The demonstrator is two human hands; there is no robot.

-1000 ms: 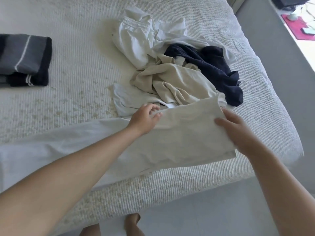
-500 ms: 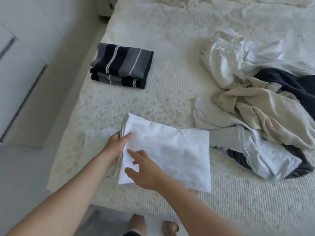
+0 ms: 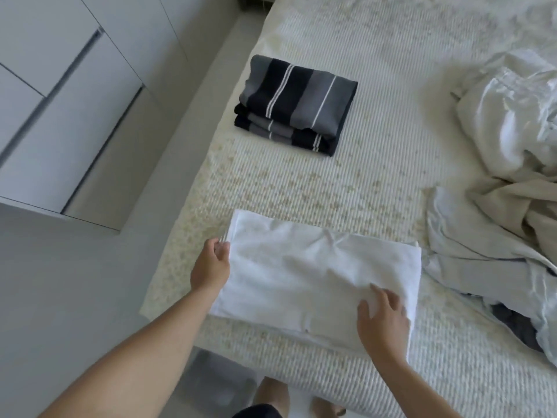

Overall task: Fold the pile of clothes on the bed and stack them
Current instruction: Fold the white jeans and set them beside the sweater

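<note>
Left hand (image 3: 211,268) grip pinching white folded garment (image 3: 301,276) edge, right hand (image 3: 381,319) flat atop, pile (image 3: 509,188) cut off right.

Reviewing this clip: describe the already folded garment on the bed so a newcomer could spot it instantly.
Start at the bed with its ribbed off-white cover and look toward its left edge, beyond the white cloth under the person's hands. There lies the striped garment, folded into a neat rectangle. It alone has dark and grey bands with thin white lines; the unfolded pile at right is plain white, beige and navy.
</note>
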